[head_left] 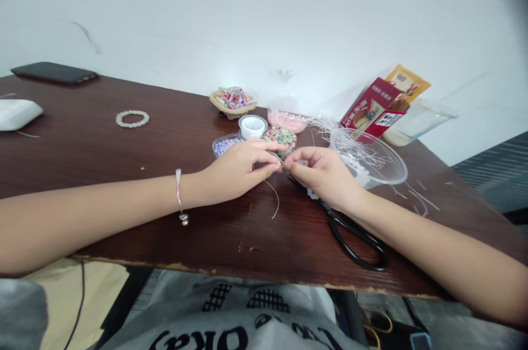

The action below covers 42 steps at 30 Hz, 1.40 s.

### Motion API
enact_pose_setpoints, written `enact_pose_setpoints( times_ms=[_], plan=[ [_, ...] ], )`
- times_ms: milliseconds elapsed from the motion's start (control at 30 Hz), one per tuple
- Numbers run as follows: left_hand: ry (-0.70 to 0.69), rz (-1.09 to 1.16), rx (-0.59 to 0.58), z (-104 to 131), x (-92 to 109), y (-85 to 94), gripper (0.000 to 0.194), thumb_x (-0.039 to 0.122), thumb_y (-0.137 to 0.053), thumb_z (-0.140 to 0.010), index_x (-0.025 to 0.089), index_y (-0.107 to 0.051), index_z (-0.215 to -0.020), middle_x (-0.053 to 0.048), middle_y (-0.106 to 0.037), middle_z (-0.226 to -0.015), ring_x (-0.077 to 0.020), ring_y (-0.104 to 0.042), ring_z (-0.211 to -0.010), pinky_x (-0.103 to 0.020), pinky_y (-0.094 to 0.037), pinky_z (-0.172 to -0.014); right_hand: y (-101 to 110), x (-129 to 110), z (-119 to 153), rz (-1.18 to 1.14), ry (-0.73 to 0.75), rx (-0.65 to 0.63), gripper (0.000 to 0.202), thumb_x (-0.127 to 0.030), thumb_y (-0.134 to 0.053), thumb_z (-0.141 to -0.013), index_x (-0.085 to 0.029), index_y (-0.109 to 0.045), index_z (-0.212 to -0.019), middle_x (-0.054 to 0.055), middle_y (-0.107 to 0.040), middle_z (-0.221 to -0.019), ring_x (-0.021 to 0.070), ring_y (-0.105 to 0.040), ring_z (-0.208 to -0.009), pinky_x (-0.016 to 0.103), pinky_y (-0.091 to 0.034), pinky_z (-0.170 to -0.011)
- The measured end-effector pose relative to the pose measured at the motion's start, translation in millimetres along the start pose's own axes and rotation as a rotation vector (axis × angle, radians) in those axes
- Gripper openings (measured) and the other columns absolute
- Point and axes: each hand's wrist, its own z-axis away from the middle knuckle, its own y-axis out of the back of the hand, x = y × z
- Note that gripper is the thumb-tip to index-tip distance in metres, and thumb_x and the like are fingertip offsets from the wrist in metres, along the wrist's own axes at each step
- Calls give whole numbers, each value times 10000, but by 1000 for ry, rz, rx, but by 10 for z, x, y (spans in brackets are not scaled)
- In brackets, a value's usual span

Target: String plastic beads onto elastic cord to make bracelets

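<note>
Near the middle of the dark wooden table, my left hand pinches a thin clear cord, whose loose end curves down toward the table. My right hand meets it fingertip to fingertip, its thumb and forefinger pinched on the same cord. Just behind the fingers are a tub of green and red beads, a tub of purple beads and a white round container. Black-handled scissors lie partly under my right hand, with some pale beads beside them.
Pink beads fill a clear bowl; a tan dish holds colourful beads. Cord pieces lie in a clear lid. Farther right are a red box and a glass. A bead bracelet, phone and white object are left.
</note>
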Motion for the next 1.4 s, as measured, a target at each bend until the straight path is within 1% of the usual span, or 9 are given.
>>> enact_pose_setpoints(
  times_ms=[133,233,367,567,733,800,1000,1267,1400],
  plan=[
    [-54,-14,23,-9,-25,-16,233,216,-477,-902,163,-700,-862,-50,-689,-995,-152,-597,-948,-273,-446,-878,0,27,-13,4,7,0,123,-241,-587,-764,-136,-641,-729,-50,-489,-537,48,-318,-456,202,-237,-442],
    [-100,-81,59,-4,-30,-23,224,199,-486,-896,147,-699,-851,-64,-674,-977,-160,-575,-945,-280,-433,-878,-3,47,-22,-12,-1,-12,148,-270,-585,-774,-138,-632,-726,-60,-456,-509,50,-300,-443,206,-243,-445],
    [-104,-96,73,13,-33,-35,225,213,-483,-901,159,-696,-854,-58,-667,-968,-158,-568,-925,-282,-435,-858,-2,66,-26,-34,-7,-17,159,-285,-582,-780,-137,-622,-738,-61,-445,-505,52,-302,-440,205,-224,-431],
    [-118,-120,72,22,-53,-42,241,206,-464,-905,173,-699,-860,-57,-651,-1053,-171,-555,-1000,-311,-417,-909,-4,70,-24,-46,-10,-29,151,-276,-570,-781,-139,-616,-735,-64,-430,-501,50,-292,-437,202,-214,-425],
    [-106,-160,56,28,-76,-42,253,226,-456,-910,196,-707,-904,-48,-601,-1246,-215,-491,-1149,-397,-355,-1015,-7,74,-26,-45,-15,-27,139,-263,-570,-770,-137,-618,-737,-68,-427,-493,49,-296,-430,204,-217,-428],
    [-109,-165,59,29,-79,-47,256,231,-455,-911,194,-709,-902,-46,-602,-1253,-220,-478,-1163,-410,-340,-1034,-9,76,-26,-40,-16,-23,143,-267,-573,-769,-137,-623,-740,-68,-431,-494,49,-299,-431,204,-219,-430],
    [-96,-97,49,7,-71,-60,243,233,-472,-906,187,-709,-878,-42,-708,-973,-175,-572,-969,-344,-420,-934,-23,70,-25,-51,-39,-15,159,-286,-583,-766,-136,-625,-738,-71,-421,-478,52,-297,-420,211,-226,-431],
    [-58,14,81,1,-87,-64,202,243,-523,-879,203,-717,-839,-31,-708,-938,-172,-576,-942,-316,-422,-904,-34,95,-38,-56,-35,8,140,-266,-581,-754,-138,-617,-714,-68,-435,-482,50,-308,-421,206,-238,-429],
    [38,187,82,-19,-98,-59,178,261,-569,-852,191,-726,-802,-32,-704,-917,-160,-597,-914,-287,-445,-882,-36,101,-45,-65,-22,27,126,-247,-577,-748,-139,-615,-696,-68,-433,-480,47,-305,-418,201,-243,-424]
  ],
)
